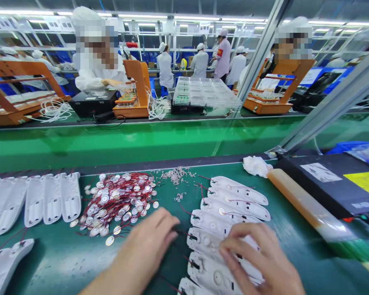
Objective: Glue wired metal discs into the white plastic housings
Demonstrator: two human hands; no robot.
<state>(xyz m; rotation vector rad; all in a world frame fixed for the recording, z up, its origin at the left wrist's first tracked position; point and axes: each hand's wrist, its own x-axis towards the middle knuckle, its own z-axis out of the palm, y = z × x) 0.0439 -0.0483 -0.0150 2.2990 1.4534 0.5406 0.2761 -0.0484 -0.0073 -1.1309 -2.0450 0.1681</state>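
Observation:
A row of white plastic housing shells lies on the green bench in front of me, several with red wires at their left ends. Thumb and fingertips of my right hand are closed together over one shell in the middle of the row; anything between them is hidden. My left hand is closed just left of that row, near a dark wire end, and its grip is too blurred to make out. Beyond it lies a heap of round metal discs with red wires. One disc sits in a shell.
Tiny clear parts are scattered behind the discs. More white shells stand at the left. A black box, a long brush and crumpled white tissue lie right. Co-workers sit by orange fixtures across the green divider.

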